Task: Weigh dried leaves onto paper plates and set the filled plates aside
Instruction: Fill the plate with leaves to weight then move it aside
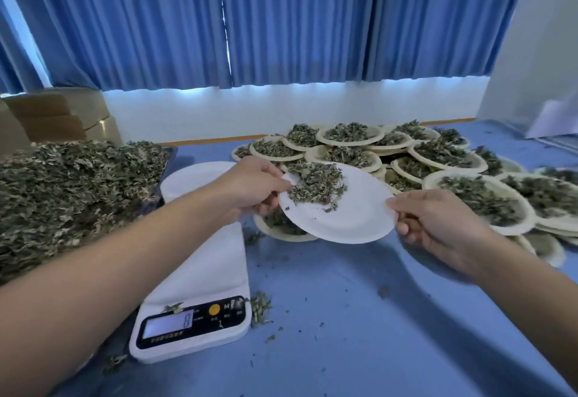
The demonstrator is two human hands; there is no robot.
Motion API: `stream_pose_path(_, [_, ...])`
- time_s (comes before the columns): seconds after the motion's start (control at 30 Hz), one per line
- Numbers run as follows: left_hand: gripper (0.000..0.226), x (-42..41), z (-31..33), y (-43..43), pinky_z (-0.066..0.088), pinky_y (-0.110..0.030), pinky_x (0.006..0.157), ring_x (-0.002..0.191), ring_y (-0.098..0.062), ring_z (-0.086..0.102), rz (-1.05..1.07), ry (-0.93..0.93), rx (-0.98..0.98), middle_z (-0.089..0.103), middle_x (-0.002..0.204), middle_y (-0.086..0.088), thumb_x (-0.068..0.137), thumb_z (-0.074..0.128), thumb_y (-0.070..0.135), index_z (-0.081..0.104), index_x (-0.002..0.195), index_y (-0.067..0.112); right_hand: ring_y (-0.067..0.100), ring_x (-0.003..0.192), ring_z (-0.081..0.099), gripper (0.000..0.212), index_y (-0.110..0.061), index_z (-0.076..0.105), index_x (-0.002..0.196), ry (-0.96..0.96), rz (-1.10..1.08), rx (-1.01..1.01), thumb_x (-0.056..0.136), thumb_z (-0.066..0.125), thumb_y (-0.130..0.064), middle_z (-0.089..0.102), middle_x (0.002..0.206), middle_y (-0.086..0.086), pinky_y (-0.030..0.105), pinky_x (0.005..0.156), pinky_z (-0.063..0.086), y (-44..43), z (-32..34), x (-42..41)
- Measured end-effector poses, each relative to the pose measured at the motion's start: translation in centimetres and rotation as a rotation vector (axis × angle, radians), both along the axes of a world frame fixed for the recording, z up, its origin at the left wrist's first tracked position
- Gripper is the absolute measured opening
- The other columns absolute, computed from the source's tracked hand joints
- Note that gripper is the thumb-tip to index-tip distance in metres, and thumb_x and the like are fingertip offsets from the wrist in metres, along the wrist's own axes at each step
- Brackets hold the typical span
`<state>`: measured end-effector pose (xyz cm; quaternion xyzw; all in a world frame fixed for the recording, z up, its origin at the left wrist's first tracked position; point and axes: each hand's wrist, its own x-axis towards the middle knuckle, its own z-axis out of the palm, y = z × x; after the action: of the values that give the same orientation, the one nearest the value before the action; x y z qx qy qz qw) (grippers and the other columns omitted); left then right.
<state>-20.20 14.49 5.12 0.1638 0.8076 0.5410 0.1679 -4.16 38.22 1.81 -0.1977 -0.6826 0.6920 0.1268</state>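
1. Scale (194, 318), white and digital, lies nearest on the blue table (359, 334); its display shows 8, and some leaf crumbs (261, 306) lie on it and beside it.
2. Left hand (250, 187) pinches the left rim of a white paper plate (344, 212), thumb on top and fingers curled below.
3. Right hand (438, 224) grips the right rim in the same way, thumb above and fingers curled under.
4. Held plate is in the air, above the table and partly over one filled plate (281, 229). It is a little tilted, and the dried leaves (316, 185) lie on its far left part.
5. Big heap of dried leaves (62, 196) lies at the left, beyond the left forearm.
6. Many filled plates (453, 193) lie overlapped further right.
7. Cardboard boxes (56, 118) and blue curtains (281, 21) are behind.
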Motion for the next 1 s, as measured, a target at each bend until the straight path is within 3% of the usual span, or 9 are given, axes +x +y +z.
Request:
stream_pose_path(0.23, [0.006, 1.2, 0.8, 10.6, 0.048, -0.023, 0.046, 0.050, -0.012, 0.059, -0.045, -0.068, 0.121, 0.064, 0.072, -0.012, 0.093, 0.068, 0.003, 0.066, 0.098, 0.002, 0.016, 0.039, 0.041, 0.012, 0.003, 0.072, 0.095, -0.021, -0.274, 0.221, 0.096, 0.066, -0.008, 0.052, 0.052, 0.010, 0.023, 0.036, 0.033, 9.4, 2.3, 1.5])
stream_pose_path(0.6, [0.015, 2.2, 0.7, 19.4, 0.052, -0.025, 0.053, 0.061, -0.020, 0.062, -0.071, -0.164, 0.089, 0.068, 0.074, -0.017, 0.093, 0.059, -0.005, 0.062, 0.107, -0.010, 0.018, 0.042, 0.040, 0.006, -0.002, 0.074, 0.093, -0.136, -0.447, 0.427, 0.092, 0.073, -0.008, 0.050, 0.044, 0.006, 0.022, 0.037, 0.039, 19.0, 3.3, -2.5])
stream_pose_path(0.73, [0.015, 2.1, 0.4, 20.1, 0.051, -0.022, 0.048, 0.052, -0.017, 0.060, -0.076, -0.200, 0.091, 0.068, 0.076, -0.018, 0.093, 0.058, -0.007, 0.059, 0.108, -0.011, 0.019, 0.041, 0.039, 0.007, -0.005, 0.076, 0.092, -0.187, -0.453, 0.484, 0.092, 0.074, -0.012, 0.050, 0.039, 0.005, 0.025, 0.046, 0.039, 20.2, 2.6, -3.6])
stream_pose_path(0.83, [0.016, 1.9, 0.0, 20.9, 0.060, -0.032, 0.069, 0.055, -0.020, 0.061, -0.060, -0.212, 0.141, 0.067, 0.071, -0.017, 0.093, 0.056, -0.007, 0.056, 0.109, -0.010, 0.019, 0.040, 0.038, 0.009, -0.005, 0.076, 0.091, -0.203, -0.456, 0.523, 0.092, 0.074, -0.013, 0.052, 0.045, 0.008, 0.025, 0.046, 0.038, 20.5, 2.4, -4.1])
stream_pose_path(0.87, [0.015, 2.0, 0.0, 21.1, 0.060, -0.032, 0.069, 0.056, -0.020, 0.061, -0.057, -0.217, 0.165, 0.067, 0.070, -0.018, 0.093, 0.056, -0.008, 0.055, 0.108, -0.009, 0.020, 0.041, 0.039, 0.009, -0.004, 0.076, 0.091, -0.209, -0.455, 0.534, 0.092, 0.074, -0.013, 0.052, 0.047, 0.010, 0.025, 0.047, 0.039, 20.5, 2.3, -4.2])
stream_pose_path(1.0, [0.014, 2.5, -0.1, 21.4, 0.059, -0.027, 0.056, 0.057, -0.021, 0.062, -0.046, -0.204, 0.230, 0.065, 0.075, -0.021, 0.094, 0.053, -0.007, 0.053, 0.108, -0.009, 0.022, 0.046, 0.045, 0.007, -0.008, 0.077, 0.085, -0.226, -0.461, 0.611, 0.088, 0.077, -0.015, 0.061, 0.055, 0.013, 0.027, 0.051, 0.042, 20.6, 2.2, -4.1])
